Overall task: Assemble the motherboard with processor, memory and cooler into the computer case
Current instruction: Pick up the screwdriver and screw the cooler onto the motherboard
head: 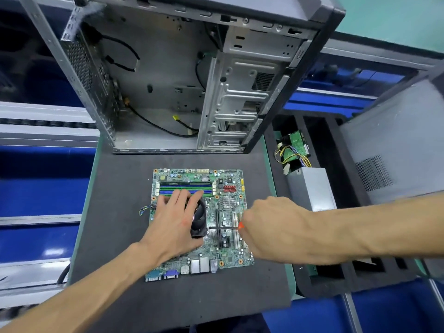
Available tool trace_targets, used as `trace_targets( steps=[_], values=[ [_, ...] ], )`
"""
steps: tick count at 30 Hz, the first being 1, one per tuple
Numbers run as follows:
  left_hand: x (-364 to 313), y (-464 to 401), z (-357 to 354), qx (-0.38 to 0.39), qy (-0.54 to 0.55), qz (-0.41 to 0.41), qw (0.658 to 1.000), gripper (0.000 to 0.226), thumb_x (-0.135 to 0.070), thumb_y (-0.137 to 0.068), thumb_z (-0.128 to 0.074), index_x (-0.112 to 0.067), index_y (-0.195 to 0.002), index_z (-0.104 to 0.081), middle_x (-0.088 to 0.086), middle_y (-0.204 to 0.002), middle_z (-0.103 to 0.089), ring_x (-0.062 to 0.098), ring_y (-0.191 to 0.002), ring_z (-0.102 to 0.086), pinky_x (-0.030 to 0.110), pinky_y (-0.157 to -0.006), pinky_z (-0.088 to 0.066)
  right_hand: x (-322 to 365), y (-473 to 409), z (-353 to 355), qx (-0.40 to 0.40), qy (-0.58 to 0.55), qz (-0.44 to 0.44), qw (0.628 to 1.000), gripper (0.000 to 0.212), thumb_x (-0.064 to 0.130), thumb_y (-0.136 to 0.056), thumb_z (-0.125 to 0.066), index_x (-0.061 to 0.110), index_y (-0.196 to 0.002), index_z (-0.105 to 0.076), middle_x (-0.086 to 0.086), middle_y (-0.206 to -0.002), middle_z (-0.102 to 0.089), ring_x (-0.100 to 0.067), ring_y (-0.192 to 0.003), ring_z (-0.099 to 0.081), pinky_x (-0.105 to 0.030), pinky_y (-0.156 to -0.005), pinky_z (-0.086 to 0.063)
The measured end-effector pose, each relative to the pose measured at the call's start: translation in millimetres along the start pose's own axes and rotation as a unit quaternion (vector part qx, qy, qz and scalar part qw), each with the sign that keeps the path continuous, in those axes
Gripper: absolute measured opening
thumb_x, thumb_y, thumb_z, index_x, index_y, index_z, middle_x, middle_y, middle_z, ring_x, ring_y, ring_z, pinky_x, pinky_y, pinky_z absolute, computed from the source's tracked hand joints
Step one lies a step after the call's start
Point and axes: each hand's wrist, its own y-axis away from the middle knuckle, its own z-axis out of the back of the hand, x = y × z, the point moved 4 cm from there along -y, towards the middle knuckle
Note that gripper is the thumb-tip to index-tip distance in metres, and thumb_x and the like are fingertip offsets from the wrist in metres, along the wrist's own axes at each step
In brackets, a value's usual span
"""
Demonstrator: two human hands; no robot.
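Left hand (179,219) flat on cooler (199,221); right hand (269,227) clamped on screwdriver (225,227); motherboard (230,251) outside open case (153,68); power supply (310,188) in foam tray (336,282).

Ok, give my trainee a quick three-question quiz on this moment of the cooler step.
1. True or false: the motherboard already sits inside the case.
2. Which hand holds the screwdriver: A left, B right?
3. What does the left hand rest on?

Key: 1 false, it lies on the mat in front of the open case. 2 B, the right hand, tip pointing at the cooler. 3 the cooler, fingers straight.
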Motion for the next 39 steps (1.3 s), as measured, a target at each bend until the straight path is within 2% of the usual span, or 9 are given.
trace_targets(
  steps=[2, 4, 9, 12, 16, 21, 26, 31, 39],
  values=[
    [0.4, -0.1, -1.2, -0.006, 0.006, -0.002, 1.0, 0.098, -0.061, -0.056, -0.067, -0.011, -0.138, -0.049, 0.005, -0.106, -0.054, 0.027, -0.096, -0.052, 0.046, -0.081, -0.044, -7.6, 0.9, -7.3, 0.042, -0.105, -0.074, 0.991, 0.036, 0.026, -0.095, -0.05, 0.012, -0.062, -0.045, -0.003, -0.056, -0.047, -0.024, -0.049, -0.045, -0.029, -0.051, -0.04],
    [1.2, 0.0, -2.3, -0.009, 0.009, -0.004, 1.0, 0.099, -0.061, -0.057, -0.065, -0.011, -0.14, -0.047, 0.005, -0.107, -0.053, 0.026, -0.097, -0.051, 0.045, -0.081, -0.043, -13.1, 0.4, -20.6, 0.129, -0.323, -0.178, 0.921, 0.037, 0.026, -0.097, -0.05, 0.008, -0.066, -0.051, 0.001, -0.044, -0.051, -0.018, -0.037, -0.045, -0.022, -0.041, -0.038],
    [1.2, 0.0, -2.1, -0.012, 0.005, -0.003, 1.0, 0.1, -0.062, -0.056, -0.065, -0.012, -0.14, -0.046, 0.005, -0.109, -0.053, 0.025, -0.098, -0.05, 0.045, -0.083, -0.043, -12.1, 3.2, -42.1, 0.323, -0.76, -0.328, 0.459, 0.03, 0.019, -0.102, -0.046, -0.005, -0.098, -0.064, 0.002, -0.053, -0.044, -0.005, -0.029, -0.033, -0.016, -0.023, -0.022],
    [0.5, 0.4, -0.5, -0.004, -0.009, -0.006, 1.0, 0.101, -0.064, -0.057, -0.065, -0.012, -0.14, -0.044, 0.005, -0.109, -0.054, 0.025, -0.099, -0.05, 0.045, -0.084, -0.042, -18.7, 15.0, -51.3, 0.314, -0.826, -0.296, 0.363, 0.036, 0.017, -0.102, -0.048, -0.013, -0.112, -0.064, 0.0, -0.059, -0.044, -0.006, -0.031, -0.034, -0.014, -0.024, -0.024],
    [1.1, 0.3, 2.6, 0.012, -0.033, -0.01, 0.999, 0.105, -0.074, -0.065, -0.052, -0.012, -0.148, -0.037, 0.004, -0.116, -0.052, 0.025, -0.106, -0.047, 0.044, -0.09, -0.041, -15.1, 29.8, -75.0, 0.286, -0.844, -0.248, 0.381, 0.034, 0.023, -0.101, -0.052, -0.007, -0.109, -0.066, 0.002, -0.062, -0.041, -0.004, -0.034, -0.032, -0.014, -0.025, -0.023],
    [7.8, 1.5, 9.2, 0.026, -0.013, -0.034, 0.999, 0.123, -0.089, -0.062, -0.048, -0.016, -0.156, -0.022, 0.002, -0.13, -0.046, 0.023, -0.119, -0.043, 0.042, -0.102, -0.034, -18.8, 43.3, -100.0, 0.186, -0.815, -0.205, 0.51, 0.044, 0.035, -0.101, -0.053, -0.002, -0.12, -0.067, 0.002, -0.064, -0.042, -0.005, -0.042, -0.029, -0.014, -0.029, -0.02],
    [32.1, 20.9, 25.7, -0.049, 0.142, 0.056, 0.987, 0.102, -0.086, -0.068, -0.051, -0.031, -0.15, -0.03, -0.006, -0.135, -0.046, 0.016, -0.126, -0.039, 0.035, -0.105, -0.025, -17.7, 30.1, -113.2, 0.03, -0.802, -0.178, 0.57, 0.04, 0.039, -0.101, -0.054, 0.004, -0.113, -0.07, 0.001, -0.061, -0.051, -0.011, -0.044, -0.04, -0.018, -0.034, -0.027],
    [35.2, 37.1, 16.9, 0.007, 0.116, 0.062, 0.991, 0.106, -0.077, -0.066, -0.067, -0.029, -0.152, -0.029, -0.01, -0.141, -0.044, 0.013, -0.127, -0.043, 0.034, -0.106, -0.025, 2.3, -10.8, -104.7, -0.133, -0.728, -0.152, 0.655, 0.017, 0.031, -0.098, -0.063, 0.014, -0.094, -0.066, 0.0, -0.067, -0.056, -0.015, -0.048, -0.048, -0.023, -0.039, -0.036],
    [39.8, 30.3, 21.8, 0.003, 0.116, 0.078, 0.99, 0.096, -0.075, -0.063, -0.072, -0.033, -0.142, -0.038, -0.016, -0.135, -0.048, 0.008, -0.123, -0.05, 0.034, -0.096, -0.036, 22.9, -51.5, -97.0, -0.162, -0.74, -0.13, 0.64, 0.018, 0.024, -0.1, -0.061, 0.008, -0.108, -0.064, -0.004, -0.085, -0.066, -0.014, -0.061, -0.06, -0.025, -0.037, -0.039]
  ],
)
